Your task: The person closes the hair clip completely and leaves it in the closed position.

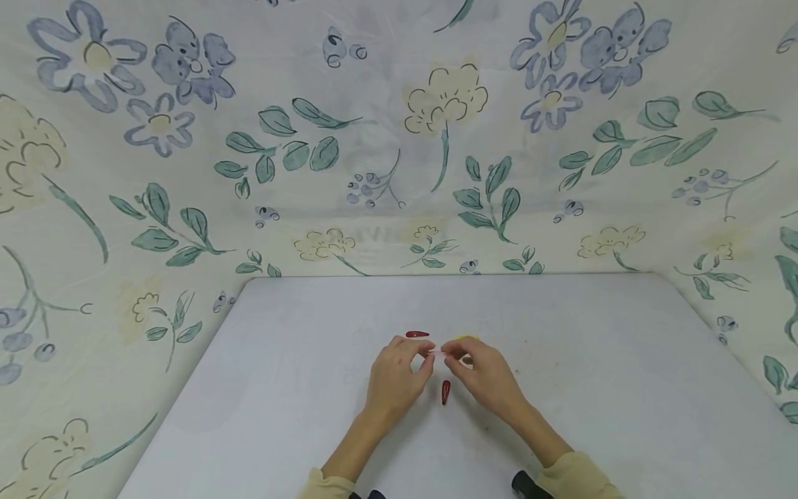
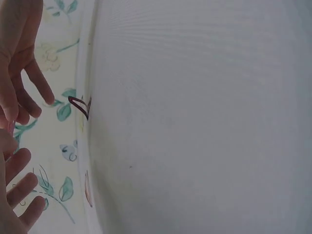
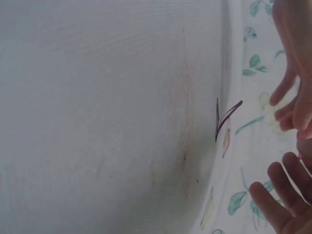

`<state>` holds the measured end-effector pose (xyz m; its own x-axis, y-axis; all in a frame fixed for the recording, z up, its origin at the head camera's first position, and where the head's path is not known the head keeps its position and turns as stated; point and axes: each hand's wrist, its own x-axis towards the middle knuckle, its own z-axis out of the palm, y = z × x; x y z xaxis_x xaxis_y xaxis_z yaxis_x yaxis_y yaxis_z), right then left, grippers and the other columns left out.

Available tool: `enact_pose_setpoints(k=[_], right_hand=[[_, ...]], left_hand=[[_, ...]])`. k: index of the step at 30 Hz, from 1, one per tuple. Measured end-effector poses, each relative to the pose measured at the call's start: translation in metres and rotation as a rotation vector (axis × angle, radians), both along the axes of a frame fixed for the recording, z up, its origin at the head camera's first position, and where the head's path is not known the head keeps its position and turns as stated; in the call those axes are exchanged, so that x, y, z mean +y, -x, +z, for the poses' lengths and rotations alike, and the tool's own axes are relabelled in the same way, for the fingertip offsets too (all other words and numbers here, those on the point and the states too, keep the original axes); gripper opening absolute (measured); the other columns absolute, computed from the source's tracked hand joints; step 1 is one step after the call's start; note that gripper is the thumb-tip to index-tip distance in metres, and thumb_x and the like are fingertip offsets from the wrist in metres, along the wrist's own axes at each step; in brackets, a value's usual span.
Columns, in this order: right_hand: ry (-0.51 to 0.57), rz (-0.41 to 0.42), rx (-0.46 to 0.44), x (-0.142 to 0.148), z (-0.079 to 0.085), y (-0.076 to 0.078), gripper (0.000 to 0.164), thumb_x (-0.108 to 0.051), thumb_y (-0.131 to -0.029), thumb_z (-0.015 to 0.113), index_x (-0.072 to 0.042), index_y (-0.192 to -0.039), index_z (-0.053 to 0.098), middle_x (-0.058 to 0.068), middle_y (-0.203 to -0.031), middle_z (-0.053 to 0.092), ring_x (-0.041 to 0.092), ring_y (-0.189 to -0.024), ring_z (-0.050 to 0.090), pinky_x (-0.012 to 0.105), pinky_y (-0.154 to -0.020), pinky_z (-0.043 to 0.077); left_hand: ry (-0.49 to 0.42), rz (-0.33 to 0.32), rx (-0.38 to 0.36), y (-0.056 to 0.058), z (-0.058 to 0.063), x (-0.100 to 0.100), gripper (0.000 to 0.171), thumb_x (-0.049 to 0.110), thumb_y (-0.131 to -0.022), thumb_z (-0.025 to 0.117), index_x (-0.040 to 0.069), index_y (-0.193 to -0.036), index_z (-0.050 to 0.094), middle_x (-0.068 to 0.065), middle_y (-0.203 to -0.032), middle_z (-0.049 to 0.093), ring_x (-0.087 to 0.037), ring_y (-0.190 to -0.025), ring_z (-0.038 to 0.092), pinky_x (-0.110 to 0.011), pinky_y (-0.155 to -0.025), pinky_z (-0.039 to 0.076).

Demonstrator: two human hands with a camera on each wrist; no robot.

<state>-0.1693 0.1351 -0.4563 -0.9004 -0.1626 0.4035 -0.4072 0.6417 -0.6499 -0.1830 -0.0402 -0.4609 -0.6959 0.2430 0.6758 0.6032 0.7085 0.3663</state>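
Observation:
Both hands meet over the table around a small pink hair clip [image 1: 438, 352]. My left hand [image 1: 397, 374] pinches its left end between thumb and index finger. The thumb and index finger of my right hand [image 1: 488, 378] grip the other end. Most of the clip is hidden behind the fingertips; a pink sliver [image 2: 11, 127] shows in the left wrist view. In both wrist views the other fingers spread loosely. A red snap hair clip [image 1: 445, 392] lies just below the hands, its two arms bent apart. Another red snap clip [image 1: 418, 334] lies beyond the left hand.
A yellow clip [image 1: 466, 337] lies beyond my right hand, partly covered by it. The white table [image 1: 299, 346] extends to both sides. Its far edge meets a flowered cloth [image 1: 386, 138]. Dark cylindrical pieces [image 1: 526, 484] sit by the sleeves.

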Motion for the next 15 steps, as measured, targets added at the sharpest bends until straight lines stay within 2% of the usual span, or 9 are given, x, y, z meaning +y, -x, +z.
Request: enact_pose_setpoints(k=[9, 15], right_hand=[[-0.156, -0.005, 0.044, -0.005, -0.003, 0.002, 0.02, -0.011, -0.084, 0.078, -0.012, -0.104, 0.073, -0.005, -0.092, 0.068, 0.012, -0.087, 0.066, 0.032, -0.079, 0.056], [-0.21, -0.013, 0.052, -0.011, -0.006, 0.002, 0.021, -0.013, -0.083, 0.08, -0.013, -0.102, 0.073, -0.005, -0.091, 0.067, 0.012, -0.086, 0.066, 0.029, -0.077, 0.056]], left_hand=[[0.072, -0.022, -0.026, 0.002, -0.002, -0.009, 0.015, 0.012, -0.08, 0.079, 0.017, -0.093, 0.074, 0.008, -0.084, 0.072, -0.013, -0.085, 0.062, -0.031, -0.07, 0.052], [0.092, -0.028, -0.031, 0.002, -0.004, -0.014, 0.019, 0.011, -0.079, 0.079, 0.015, -0.097, 0.074, 0.008, -0.085, 0.073, -0.013, -0.084, 0.061, -0.029, -0.069, 0.053]])
